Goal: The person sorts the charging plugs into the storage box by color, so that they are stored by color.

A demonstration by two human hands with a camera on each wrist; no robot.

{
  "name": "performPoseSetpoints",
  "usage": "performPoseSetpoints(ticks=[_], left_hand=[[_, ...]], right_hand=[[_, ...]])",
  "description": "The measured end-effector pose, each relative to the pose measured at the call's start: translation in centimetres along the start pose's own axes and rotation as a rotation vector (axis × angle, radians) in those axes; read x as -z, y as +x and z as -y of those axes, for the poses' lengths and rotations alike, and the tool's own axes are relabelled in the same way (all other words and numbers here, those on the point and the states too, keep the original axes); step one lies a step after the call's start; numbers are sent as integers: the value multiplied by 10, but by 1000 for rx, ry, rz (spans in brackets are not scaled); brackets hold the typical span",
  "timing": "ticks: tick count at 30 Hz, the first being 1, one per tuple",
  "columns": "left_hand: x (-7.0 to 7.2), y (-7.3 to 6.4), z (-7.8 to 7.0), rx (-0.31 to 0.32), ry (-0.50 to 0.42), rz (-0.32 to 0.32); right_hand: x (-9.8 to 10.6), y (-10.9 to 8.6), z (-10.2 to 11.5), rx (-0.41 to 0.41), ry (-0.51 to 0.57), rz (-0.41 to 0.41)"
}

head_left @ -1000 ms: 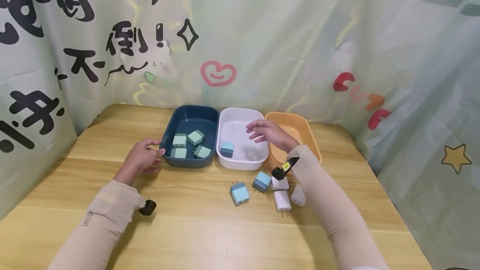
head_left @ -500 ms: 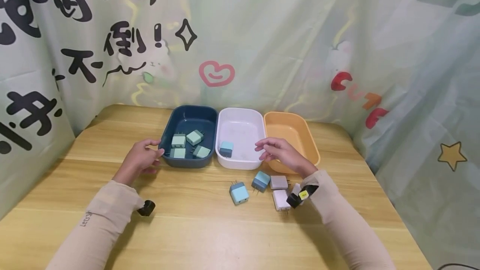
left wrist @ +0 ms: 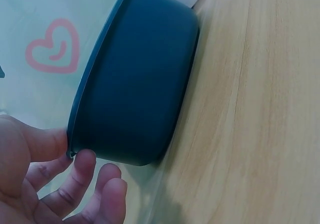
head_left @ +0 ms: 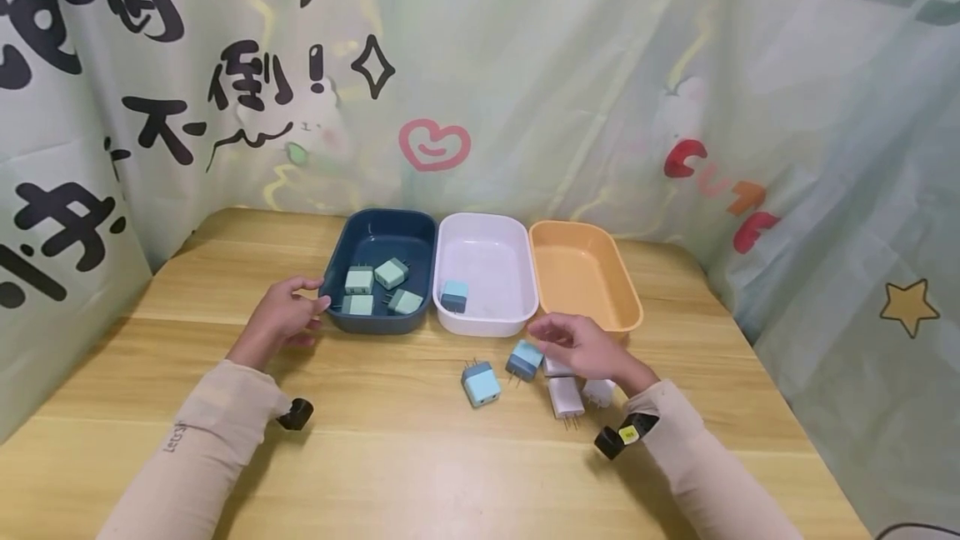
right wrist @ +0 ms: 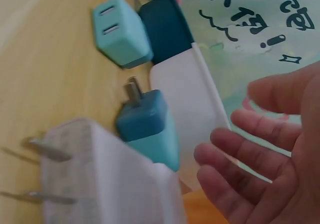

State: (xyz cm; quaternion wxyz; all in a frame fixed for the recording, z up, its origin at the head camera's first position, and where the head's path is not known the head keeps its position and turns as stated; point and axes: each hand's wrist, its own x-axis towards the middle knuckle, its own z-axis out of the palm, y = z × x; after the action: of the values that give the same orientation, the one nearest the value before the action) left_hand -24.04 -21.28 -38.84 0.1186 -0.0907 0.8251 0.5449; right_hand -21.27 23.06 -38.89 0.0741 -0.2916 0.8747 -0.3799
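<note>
My left hand pinches the near left rim of a dark blue plastic bin between thumb and index finger. Several pale green charger plugs lie inside it. My right hand, holding nothing, hovers over the loose plugs with its fingers loosely spread. Just under its fingertips in the head view is a two-tone blue charger plug; another blue plug lies left of it. White charger plugs sit below the palm, one partly hidden by the hand.
A white bin with one blue charger plug stands beside the dark blue bin. To its right is an orange bin. A printed curtain hangs behind the wooden table.
My right hand has come back from above the white bin toward me, down over the loose plugs. The left hand stays at the dark blue bin's rim.
</note>
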Motion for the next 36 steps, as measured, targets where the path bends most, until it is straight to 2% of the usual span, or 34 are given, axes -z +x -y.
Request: performPoseSetpoints(ticks=[5, 10, 17, 21, 28, 36], left_hand=[[1, -1, 0, -9, 0, -1], [2, -2, 3, 6, 2, -2], [2, -1, 3, 1, -2, -11], [1, 1, 3, 0, 2, -17], [-1, 3, 2, 6, 13, -25], [-1, 1, 2, 20, 13, -33]], right_hand=[[-9, -3, -2, -18, -79, 13], [-20, -4, -2, -44, -113, 15], [-23, -1, -7, -77, -197, 33], [-25, 0, -10, -96, -209, 45], [-27, 2, -10, -112, -205, 6], [-28, 0, -11, -63, -190, -42]])
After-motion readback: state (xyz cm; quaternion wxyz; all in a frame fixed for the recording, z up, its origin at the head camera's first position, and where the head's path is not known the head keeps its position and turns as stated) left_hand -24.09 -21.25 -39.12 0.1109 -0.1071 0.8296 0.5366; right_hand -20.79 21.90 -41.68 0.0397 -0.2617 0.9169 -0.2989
